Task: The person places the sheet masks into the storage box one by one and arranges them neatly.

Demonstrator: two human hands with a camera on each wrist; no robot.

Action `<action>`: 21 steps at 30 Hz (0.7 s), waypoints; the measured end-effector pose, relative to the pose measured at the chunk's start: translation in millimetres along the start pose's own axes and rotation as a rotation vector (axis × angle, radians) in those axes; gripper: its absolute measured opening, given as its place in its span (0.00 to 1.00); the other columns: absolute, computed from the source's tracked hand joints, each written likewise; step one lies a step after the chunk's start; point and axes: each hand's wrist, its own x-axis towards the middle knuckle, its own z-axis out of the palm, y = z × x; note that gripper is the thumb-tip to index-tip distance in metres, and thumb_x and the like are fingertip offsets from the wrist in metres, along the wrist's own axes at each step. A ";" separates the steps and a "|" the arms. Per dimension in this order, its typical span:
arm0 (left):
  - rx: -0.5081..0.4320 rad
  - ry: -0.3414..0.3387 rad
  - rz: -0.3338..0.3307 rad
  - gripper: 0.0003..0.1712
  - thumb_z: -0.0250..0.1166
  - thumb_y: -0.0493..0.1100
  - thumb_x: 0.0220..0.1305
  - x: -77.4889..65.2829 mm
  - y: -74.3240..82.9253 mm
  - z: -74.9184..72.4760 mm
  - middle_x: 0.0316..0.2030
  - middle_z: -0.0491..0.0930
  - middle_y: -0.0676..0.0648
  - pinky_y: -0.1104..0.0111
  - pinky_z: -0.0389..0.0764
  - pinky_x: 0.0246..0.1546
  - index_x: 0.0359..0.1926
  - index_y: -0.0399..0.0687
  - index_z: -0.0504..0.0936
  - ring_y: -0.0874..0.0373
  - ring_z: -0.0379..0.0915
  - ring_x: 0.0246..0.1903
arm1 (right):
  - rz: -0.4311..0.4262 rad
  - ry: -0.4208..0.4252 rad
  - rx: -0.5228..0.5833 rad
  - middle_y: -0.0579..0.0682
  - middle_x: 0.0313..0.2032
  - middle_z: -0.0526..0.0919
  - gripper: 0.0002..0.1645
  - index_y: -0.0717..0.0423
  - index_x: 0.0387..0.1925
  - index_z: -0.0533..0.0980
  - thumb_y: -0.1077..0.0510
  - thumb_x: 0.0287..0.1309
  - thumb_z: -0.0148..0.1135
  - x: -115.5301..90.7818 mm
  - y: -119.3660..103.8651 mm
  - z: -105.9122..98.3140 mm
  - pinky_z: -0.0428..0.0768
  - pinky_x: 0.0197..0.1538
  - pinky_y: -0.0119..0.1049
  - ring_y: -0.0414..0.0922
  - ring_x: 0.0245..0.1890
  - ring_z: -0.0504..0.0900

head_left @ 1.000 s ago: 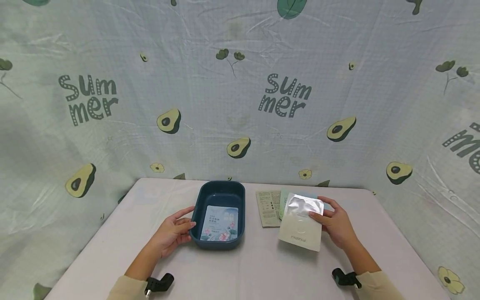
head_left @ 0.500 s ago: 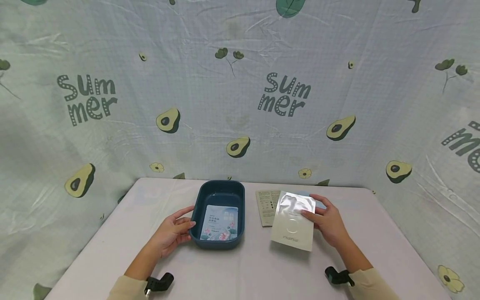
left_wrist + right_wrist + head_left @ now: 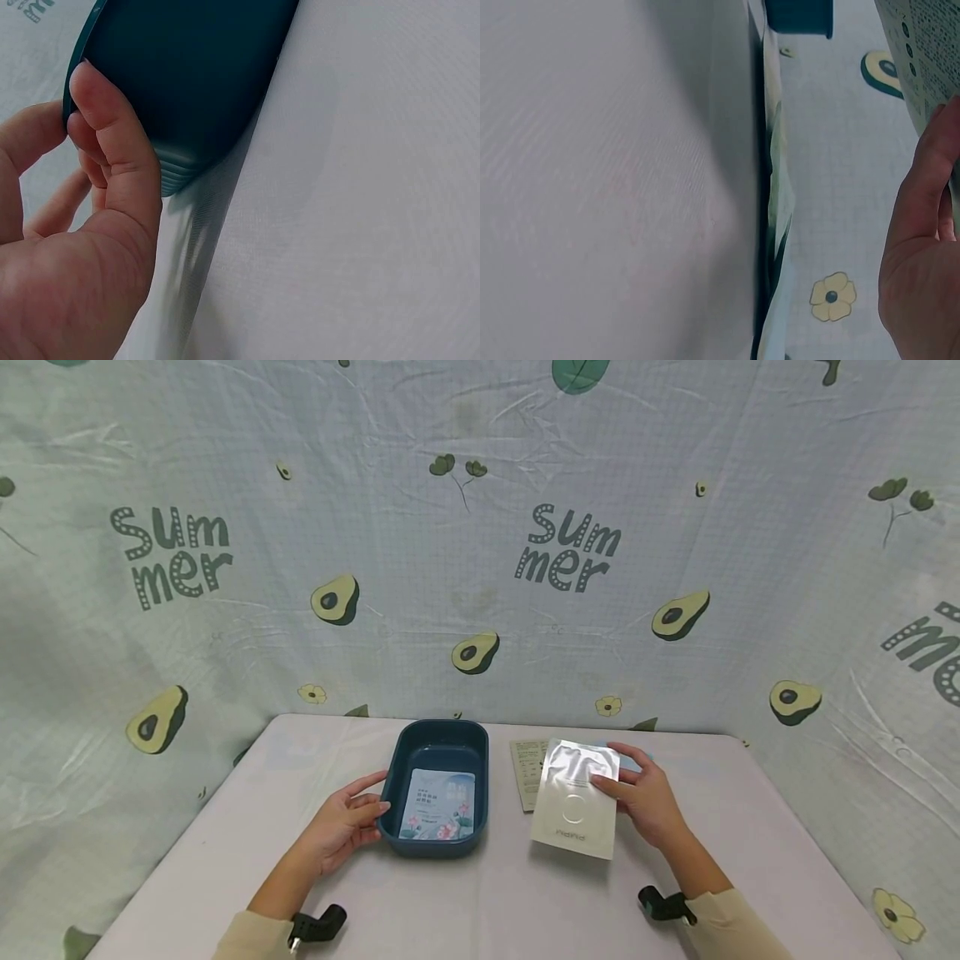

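My left hand (image 3: 341,825) holds the left rim of a dark blue rectangular tray (image 3: 435,850). In the left wrist view its thumb and fingers pinch the tray wall (image 3: 195,75). A light blue sachet with pink flowers (image 3: 441,806) lies flat inside. To the right, my right hand (image 3: 648,802) pinches a cream and silver mask sachet (image 3: 573,814) by its upper right side, thumb on the front. That sachet is tilted above the table, casting a shadow. The right wrist view catches its printed back (image 3: 934,45).
Behind the held sachet, a beige printed sachet (image 3: 525,768) and the edge of a light blue one (image 3: 637,762) lie on the white table (image 3: 300,893), partly covered. A curtain with avocado prints (image 3: 405,543) hangs around the table's back and sides.
The mask sachet in my right hand has moved left toward the tray, covering more of the beige sachet. My left hand stays on the tray.
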 end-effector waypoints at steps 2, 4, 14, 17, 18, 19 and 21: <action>-0.003 0.002 0.001 0.39 0.63 0.35 0.72 0.6 -0.4 0.0 0.40 0.81 0.50 0.72 0.85 0.33 0.79 0.48 0.58 0.61 0.78 0.26 | -0.005 -0.010 0.010 0.57 0.54 0.85 0.49 0.51 0.76 0.58 0.59 0.58 0.75 1.2 -0.1 1.8 0.89 0.41 0.43 0.43 0.42 0.89; -0.002 -0.001 0.005 0.40 0.63 0.35 0.72 1.2 -0.8 -0.2 0.40 0.81 0.50 0.72 0.84 0.32 0.79 0.47 0.58 0.61 0.78 0.27 | -0.010 -0.022 0.021 0.57 0.54 0.85 0.49 0.52 0.76 0.58 0.60 0.58 0.75 2.3 -0.4 4.0 0.89 0.41 0.44 0.44 0.42 0.89; -0.002 -0.011 0.012 0.40 0.63 0.34 0.71 2.8 -3.3 -2.2 0.37 0.80 0.53 0.72 0.84 0.32 0.79 0.47 0.57 0.62 0.78 0.27 | -0.011 -0.067 0.056 0.56 0.51 0.86 0.50 0.52 0.76 0.58 0.61 0.58 0.75 6.1 -7.2 15.4 0.89 0.41 0.45 0.46 0.41 0.90; 0.001 -0.006 0.009 0.40 0.63 0.35 0.71 2.9 -3.4 -2.5 0.37 0.79 0.53 0.72 0.84 0.32 0.79 0.47 0.57 0.62 0.77 0.27 | -0.012 -0.077 0.062 0.57 0.51 0.86 0.49 0.51 0.75 0.59 0.61 0.57 0.75 7.1 -10.3 19.3 0.89 0.40 0.46 0.47 0.40 0.90; 0.002 -0.005 0.008 0.40 0.63 0.35 0.71 2.9 -3.4 -2.6 0.37 0.79 0.53 0.72 0.84 0.32 0.79 0.48 0.57 0.62 0.77 0.27 | -0.014 -0.080 0.061 0.57 0.51 0.86 0.49 0.50 0.75 0.59 0.61 0.57 0.75 7.5 -11.1 20.5 0.89 0.41 0.46 0.47 0.40 0.90; 0.004 -0.003 0.007 0.40 0.63 0.35 0.71 3.0 -3.4 -2.5 0.37 0.79 0.53 0.72 0.84 0.32 0.79 0.48 0.58 0.62 0.77 0.27 | -0.015 -0.080 0.060 0.57 0.51 0.86 0.49 0.50 0.75 0.59 0.61 0.57 0.75 7.9 -11.9 21.9 0.89 0.41 0.46 0.48 0.41 0.90; 0.007 -0.002 0.006 0.40 0.63 0.35 0.71 2.9 -3.3 -2.4 0.38 0.79 0.53 0.72 0.84 0.32 0.79 0.48 0.58 0.62 0.77 0.27 | -0.016 -0.083 0.063 0.58 0.52 0.86 0.49 0.49 0.75 0.60 0.61 0.57 0.75 8.7 -13.3 24.6 0.89 0.40 0.46 0.48 0.40 0.90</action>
